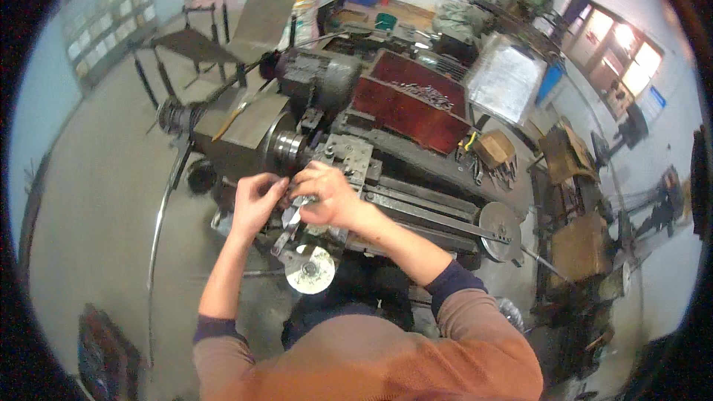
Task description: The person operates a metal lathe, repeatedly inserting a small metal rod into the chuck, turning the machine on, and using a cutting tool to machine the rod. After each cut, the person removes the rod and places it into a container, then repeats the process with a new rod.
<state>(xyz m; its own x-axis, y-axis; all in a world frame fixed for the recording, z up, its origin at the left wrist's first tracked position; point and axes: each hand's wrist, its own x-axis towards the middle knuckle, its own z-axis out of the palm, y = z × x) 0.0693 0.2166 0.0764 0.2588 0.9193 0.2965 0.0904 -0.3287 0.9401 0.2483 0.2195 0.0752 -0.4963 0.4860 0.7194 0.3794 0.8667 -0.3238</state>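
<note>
Both hands meet over the front of a metal lathe, just below its round chuck and beside the steel carriage. My left hand has thumb and fingertips pinched together. Against it, my right hand curls its fingers inward. Whatever sits between the fingertips is dark, small and mostly hidden, so its kind cannot be made out. Under the hands are metal parts of the carriage and a pale round dial. A wooden-handled tool lies on the lathe's headstock cover, left of the chuck.
Behind the carriage stands a dark red tray with many small metal pieces. A motor sits behind the chuck. To the right are a small cardboard box, hand tools and a round metal disc. Chairs stand back left.
</note>
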